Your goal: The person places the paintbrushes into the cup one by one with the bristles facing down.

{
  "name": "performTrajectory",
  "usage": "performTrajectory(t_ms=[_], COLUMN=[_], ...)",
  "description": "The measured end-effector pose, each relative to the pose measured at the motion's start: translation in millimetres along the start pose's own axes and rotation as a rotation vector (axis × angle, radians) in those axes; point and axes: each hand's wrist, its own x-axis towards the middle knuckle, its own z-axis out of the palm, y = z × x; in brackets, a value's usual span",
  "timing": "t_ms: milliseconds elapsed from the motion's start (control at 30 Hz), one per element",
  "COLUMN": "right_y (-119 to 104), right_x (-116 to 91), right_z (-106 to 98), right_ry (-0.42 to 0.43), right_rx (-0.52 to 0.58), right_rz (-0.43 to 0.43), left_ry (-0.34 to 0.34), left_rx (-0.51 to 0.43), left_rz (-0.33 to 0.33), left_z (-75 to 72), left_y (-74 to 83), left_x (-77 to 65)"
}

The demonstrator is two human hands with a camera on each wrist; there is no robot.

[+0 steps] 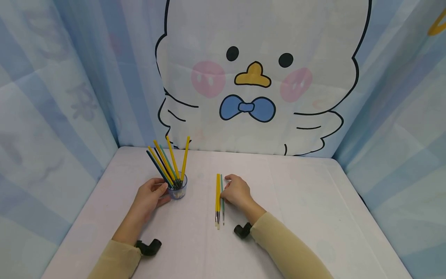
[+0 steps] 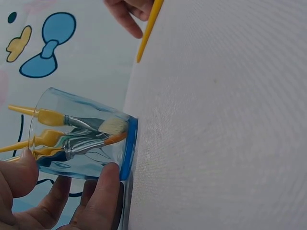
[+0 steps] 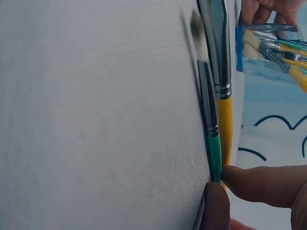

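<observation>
A clear cup with a blue base (image 1: pixel 178 192) stands upright at the left of the table, with several paintbrushes (image 1: pixel 170 164) in it, bristles down. My left hand (image 1: pixel 149 197) holds this cup from its left side; in the left wrist view the thumb is near the rim and the fingertips (image 2: pixel 109 179) lie against the wall. Right of the cup, two yellow paintbrushes (image 1: pixel 217 195) lie side by side on the table. Beside them is a green paintbrush (image 3: pixel 214 151), its bristles toward me. My right hand (image 1: pixel 238 192) pinches its green handle between thumb and finger.
A white cloth covers the table (image 1: pixel 296 201). Behind it hangs a curtain (image 1: pixel 258 135) printed with a cartoon bird, and blue-striped curtains (image 1: pixel 45 116) enclose the sides. A black wrist device sits at each sleeve cuff (image 1: pixel 259 228).
</observation>
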Motion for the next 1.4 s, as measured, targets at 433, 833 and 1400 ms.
performTrajectory(t_ms=[433, 833, 1400], right_y=[-6, -8, 2], right_x=[1, 3, 2], right_z=[3, 0, -8], right_ry=[0.023, 0.004, -0.084], right_rx=[-0.128, -0.136, 0.262], right_rz=[-0.032, -0.043, 0.073], left_ry=[-0.001, 0.008, 0.006], left_rx=[-0.009, -0.010, 0.006], left_rz=[-0.009, -0.015, -0.021], left_z=[-0.9, -0.8, 0.0], left_y=[2.2, 1.2, -0.3], left_x=[-1.3, -1.7, 0.0])
